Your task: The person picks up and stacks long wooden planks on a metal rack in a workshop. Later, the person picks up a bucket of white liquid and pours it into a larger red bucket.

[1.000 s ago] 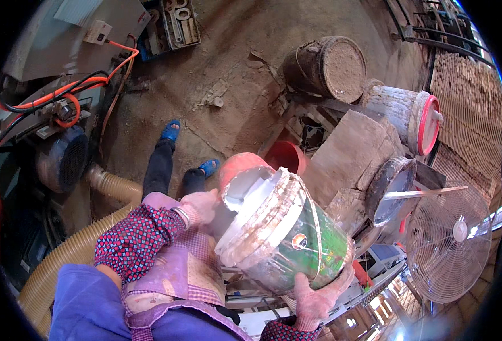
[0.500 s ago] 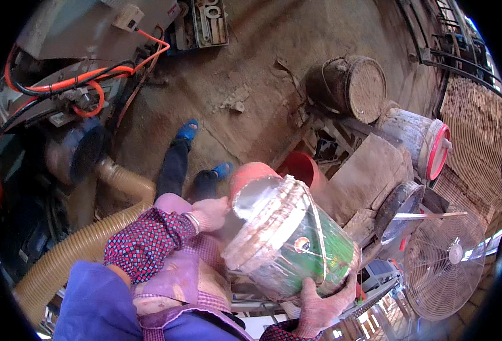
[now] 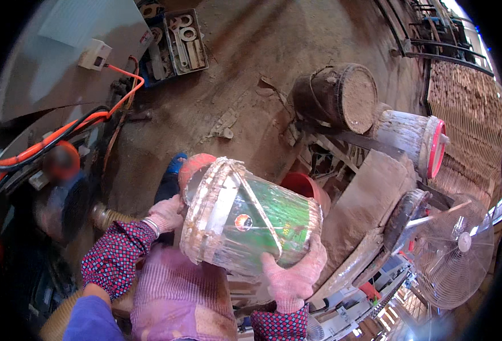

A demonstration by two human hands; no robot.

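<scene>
A green and white bucket [image 3: 251,219], crusted with white residue round its rim, is tilted on its side in front of me, mouth to the left. My right hand [image 3: 296,275], in a pale pink glove, is spread round its closed end and grips it from below. A thin handle lies across the bucket's side. Beyond the bucket's mouth shows part of a red plastic container [image 3: 195,166]. My left hand [image 3: 167,215], also gloved, is closed at that container's edge beside the bucket rim; its fingertips are partly hidden. The bucket's opening faces away, so its contents cannot be seen.
A dark lidded bucket [image 3: 333,96], a white bucket with a red rim [image 3: 413,142] and another red container [image 3: 307,190] stand to the right, by a dusty board [image 3: 370,202]. A fan [image 3: 455,250] is at far right. Hoses and a toolbox [image 3: 185,42] lie left.
The bucket has moved left and its mouth has turned away, hiding the white inside seen earlier. Both hands moved left with it. My view has shifted too.
</scene>
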